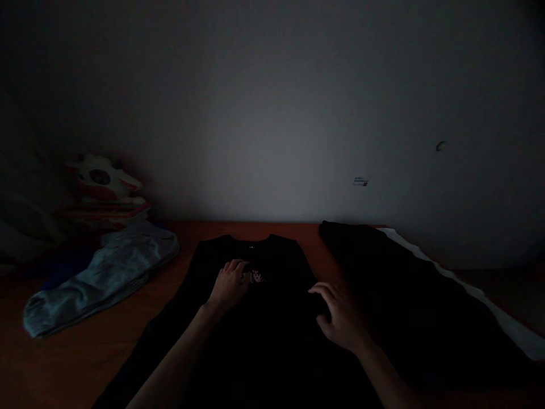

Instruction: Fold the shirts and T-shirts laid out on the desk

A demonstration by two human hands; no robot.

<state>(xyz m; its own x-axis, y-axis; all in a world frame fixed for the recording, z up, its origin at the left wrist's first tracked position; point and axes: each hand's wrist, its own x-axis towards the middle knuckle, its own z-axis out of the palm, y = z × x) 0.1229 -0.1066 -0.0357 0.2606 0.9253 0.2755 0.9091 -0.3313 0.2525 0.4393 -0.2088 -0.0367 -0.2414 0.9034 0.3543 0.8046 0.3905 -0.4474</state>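
Note:
A black T-shirt (272, 324) is spread out with its collar toward the wall, and a small pinkish print shows on its chest. On the upper chest, just left of the print, is my left hand (232, 281), palm down with fingers loosely bent and nothing visibly held. By the shirt's right edge is my right hand (338, 315), its thumb and fingers apart and nothing between them. In the dim light I cannot tell whether the right fingertips touch the cloth. The lower part of the shirt fades into darkness.
Dark folded clothing (395, 295) lies on the right, with white cloth (447, 272) along its far edge. Bluish-grey clothing (114, 267) is at the left, before a cow-shaped toy (102, 182). The reddish-brown wooden surface (85, 352) ends at a grey wall (272, 125).

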